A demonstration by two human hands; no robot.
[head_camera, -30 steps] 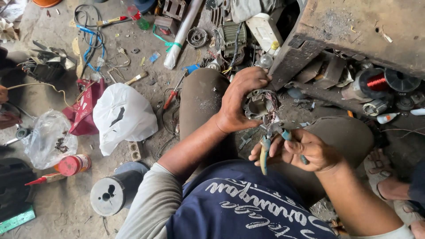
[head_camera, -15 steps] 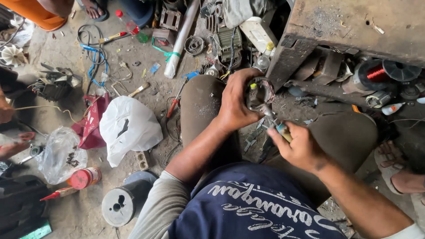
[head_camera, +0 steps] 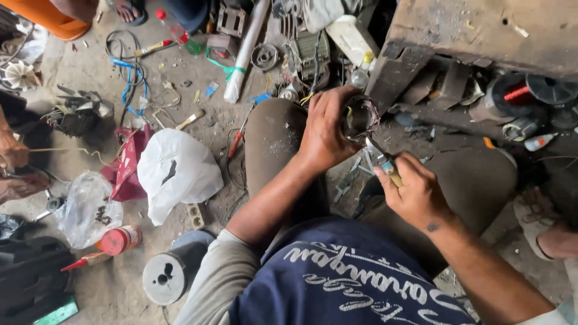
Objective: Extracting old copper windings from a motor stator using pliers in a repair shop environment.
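A round motor winding (head_camera: 360, 117), raised above the knees beside a wooden bench (head_camera: 481, 36), is clasped by the left hand (head_camera: 323, 133) while the right hand (head_camera: 415, 191) grips pliers (head_camera: 380, 157) at it, with a white bag (head_camera: 177, 171) and white pipe (head_camera: 244, 54) lying on the littered floor.

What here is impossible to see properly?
Head view only:
- Motor stator: its near side is hidden by the left hand.
- Pliers: the handles vanish inside the right hand.
- Red wire spool: partly tucked under the wooden bench.
- Orange container: cut off by the top edge.
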